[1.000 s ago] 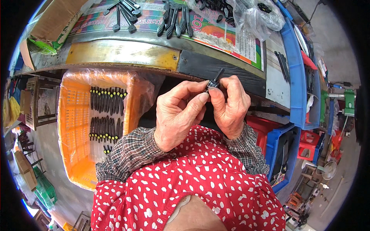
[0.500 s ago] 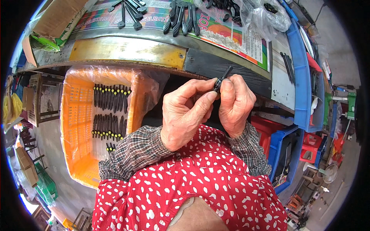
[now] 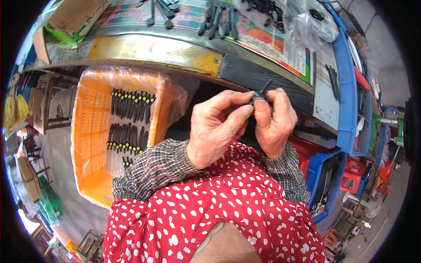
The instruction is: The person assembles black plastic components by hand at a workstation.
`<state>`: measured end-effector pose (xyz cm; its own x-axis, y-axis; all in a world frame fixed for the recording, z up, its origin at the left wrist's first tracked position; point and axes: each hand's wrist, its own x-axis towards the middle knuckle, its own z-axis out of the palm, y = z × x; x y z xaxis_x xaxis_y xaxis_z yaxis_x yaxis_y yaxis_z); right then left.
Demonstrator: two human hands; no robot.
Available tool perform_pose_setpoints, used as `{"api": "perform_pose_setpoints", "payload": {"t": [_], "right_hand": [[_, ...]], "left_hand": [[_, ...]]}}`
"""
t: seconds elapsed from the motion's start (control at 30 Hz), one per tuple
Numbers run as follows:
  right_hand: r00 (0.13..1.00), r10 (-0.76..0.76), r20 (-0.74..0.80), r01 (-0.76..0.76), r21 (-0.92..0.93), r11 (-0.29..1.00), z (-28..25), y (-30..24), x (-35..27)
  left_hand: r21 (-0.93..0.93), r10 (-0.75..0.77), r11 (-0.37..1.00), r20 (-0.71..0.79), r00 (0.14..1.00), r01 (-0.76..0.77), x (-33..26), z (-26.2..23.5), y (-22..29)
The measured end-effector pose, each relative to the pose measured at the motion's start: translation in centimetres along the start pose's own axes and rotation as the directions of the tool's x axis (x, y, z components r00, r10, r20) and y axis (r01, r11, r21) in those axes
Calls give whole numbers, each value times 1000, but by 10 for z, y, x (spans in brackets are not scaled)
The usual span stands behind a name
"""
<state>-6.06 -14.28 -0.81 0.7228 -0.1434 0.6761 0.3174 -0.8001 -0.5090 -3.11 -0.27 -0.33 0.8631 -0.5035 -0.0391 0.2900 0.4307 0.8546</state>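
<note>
Between both hands, just off the bench's front edge, is a small black plastic part with a thin bar sticking up from it. My left hand pinches it between thumb and forefinger. On its other side my right hand grips it too, thumb pressed against it and fingers curled. Most of the part is covered by the fingertips, so its kind is not plain. To the left stands an orange plastic crate with a clear liner. Inside it lie rows of slim black pieces with yellow round ends.
Black handle-like parts lie on printed sheets on the bench. A cardboard box is at the back left, a clear plastic bag at the back right. Blue bins line the right, with red stools beyond.
The view has shifted slightly, moving the bench and crate a little right in the picture. Both hands keep their pinch on the black part, with the right fingers slightly changed in position.
</note>
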Motion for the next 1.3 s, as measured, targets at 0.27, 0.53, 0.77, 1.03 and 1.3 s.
{"api": "perform_pose_setpoints", "payload": {"t": [0.27, 0.53, 0.77, 1.03, 1.3], "right_hand": [[973, 220, -77, -222, -28, 975, 5, -14, -3], [900, 426, 92, -432, 305, 849, 13, -15, -15], [936, 269, 225, -310, 172, 935, 14, -17, -15], [924, 141, 354, -164, 37, 986, 32, -29, -7], [894, 118, 432, -149, 37, 988, 37, -23, -9]], "left_hand": [[160, 91, 983, 13, 996, -91, 0, -1, -2], [243, 356, 906, 4, 935, -346, -2, -16, -8], [324, 460, 839, 4, 888, -436, -14, -47, -4], [422, 171, 904, -199, 965, -73, -57, -132, 12], [546, 207, 720, -758, 618, 428, -154, -322, -2]]}}
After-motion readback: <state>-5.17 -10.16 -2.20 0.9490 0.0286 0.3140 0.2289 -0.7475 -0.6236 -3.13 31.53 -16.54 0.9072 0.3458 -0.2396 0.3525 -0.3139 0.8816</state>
